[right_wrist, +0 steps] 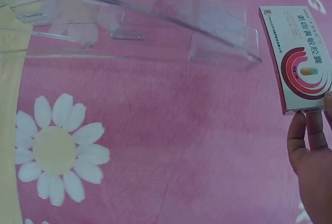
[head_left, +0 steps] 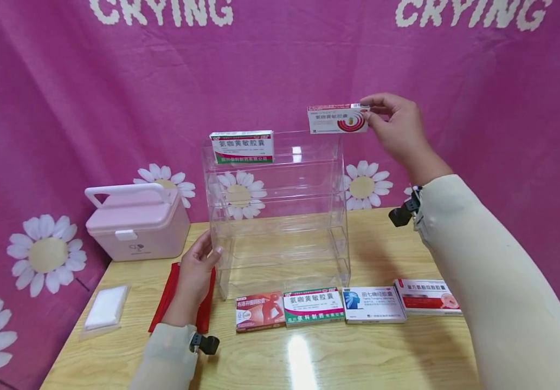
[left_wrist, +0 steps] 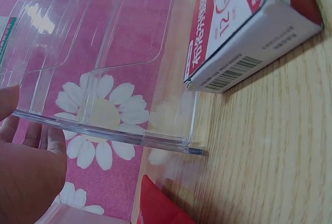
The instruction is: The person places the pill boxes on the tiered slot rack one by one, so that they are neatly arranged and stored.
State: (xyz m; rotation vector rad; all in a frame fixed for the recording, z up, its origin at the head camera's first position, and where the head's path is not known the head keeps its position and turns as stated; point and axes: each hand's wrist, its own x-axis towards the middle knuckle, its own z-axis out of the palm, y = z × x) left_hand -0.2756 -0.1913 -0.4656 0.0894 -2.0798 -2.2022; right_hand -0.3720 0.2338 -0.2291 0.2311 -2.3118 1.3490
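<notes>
My right hand [head_left: 401, 127] pinches a white medicine box [head_left: 335, 120] with red arcs by its right end, at the top right corner of a clear tiered display rack [head_left: 280, 216]. In the right wrist view the box [right_wrist: 298, 58] appears beyond the rack's edge, with fingertips at one short end. My left hand [head_left: 199, 273] grips the rack's left side panel low down; in the left wrist view the thumb and the fingers [left_wrist: 44, 136] lie on either side of the panel's edge. A green-and-white medicine box [head_left: 242, 149] stands on the left of the top tier.
In front of the rack lie an orange-red box [head_left: 260, 312], a green-and-white box [head_left: 314, 307], a blue-and-white box [head_left: 374, 305] and a red-and-white box [head_left: 427, 298]. To the left are a pink lidded case [head_left: 138, 227], a red cloth item [head_left: 205, 309] and a white packet [head_left: 106, 307].
</notes>
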